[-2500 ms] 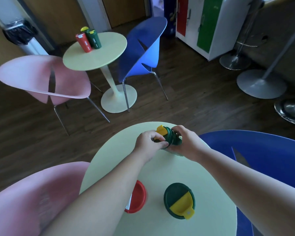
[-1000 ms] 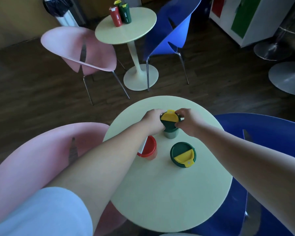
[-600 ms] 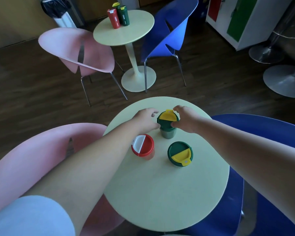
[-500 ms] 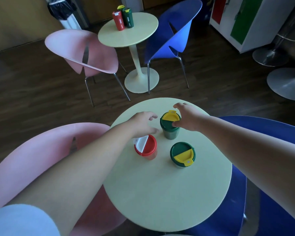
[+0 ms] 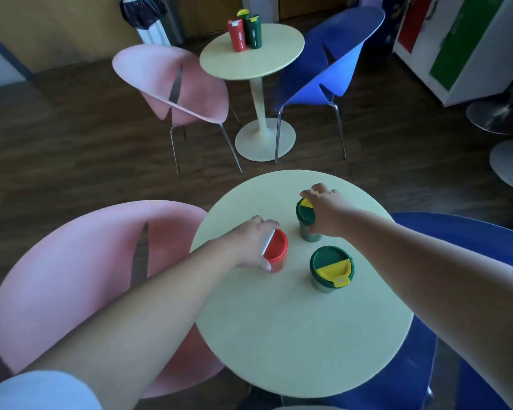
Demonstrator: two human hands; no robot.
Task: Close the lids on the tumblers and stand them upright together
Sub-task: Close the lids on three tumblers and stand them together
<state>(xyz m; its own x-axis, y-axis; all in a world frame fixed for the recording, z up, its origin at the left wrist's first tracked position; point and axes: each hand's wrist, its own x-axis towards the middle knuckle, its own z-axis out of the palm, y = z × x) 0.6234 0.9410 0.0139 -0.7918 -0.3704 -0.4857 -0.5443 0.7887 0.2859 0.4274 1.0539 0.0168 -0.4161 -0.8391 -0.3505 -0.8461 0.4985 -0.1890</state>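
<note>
Three tumblers stand upright on the round pale-green table (image 5: 293, 335). My left hand (image 5: 246, 245) wraps the left side of the red tumbler (image 5: 277, 250), whose white flap shows at my fingers. My right hand (image 5: 323, 211) lies over the top and right side of the far green tumbler (image 5: 305, 216); its yellow flap peeks out under my fingers. The near green tumbler (image 5: 332, 266) stands free with its yellow flap flat on the lid.
A pink chair (image 5: 71, 276) sits to the table's left and a blue chair (image 5: 471, 241) to its right. Farther off, another round table (image 5: 267, 59) carries several upright tumblers between a pink and a blue chair.
My left hand left the far green tumbler and closed around the red one. My right hand stayed with the far green tumbler, settling over its top and side.
</note>
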